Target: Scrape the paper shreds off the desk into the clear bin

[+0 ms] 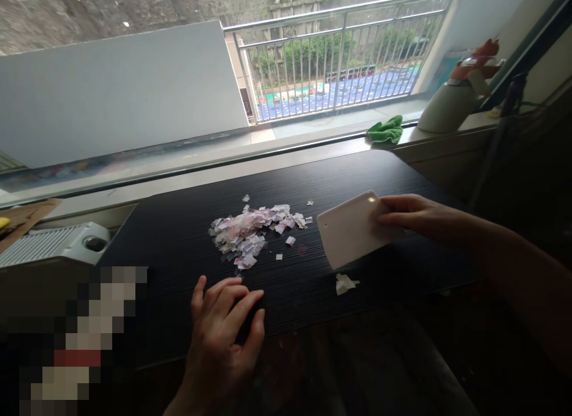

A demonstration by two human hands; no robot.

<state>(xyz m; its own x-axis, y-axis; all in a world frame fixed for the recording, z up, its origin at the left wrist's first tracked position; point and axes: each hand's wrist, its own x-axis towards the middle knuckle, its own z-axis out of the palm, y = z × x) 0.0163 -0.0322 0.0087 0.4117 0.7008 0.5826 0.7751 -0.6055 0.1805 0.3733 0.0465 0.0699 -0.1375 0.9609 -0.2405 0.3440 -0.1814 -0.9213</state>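
Note:
My right hand (409, 213) pinches a white plastic board (351, 234) by its right edge, thumb on one face. The board is a flat rectangle with rounded corners and a small hole near one corner. It is tilted above the right part of the black table (357, 171). Left of it, a heap of small white and pinkish paper scraps (243, 231) lies on the table, with several pieces scattered around. My left hand (227, 320) is at the table's near edge, just below the heap, its fingers apart and holding nothing. A larger torn pale scrap (345, 283) lies below the board.
A window sill runs behind the table, bearing a green cloth (386, 130) and a white spray bottle (449, 106) with an orange top. At left stand a white radiator (58, 240) and a piece of cardboard (33, 216). A metal railing (342, 64) shows outside.

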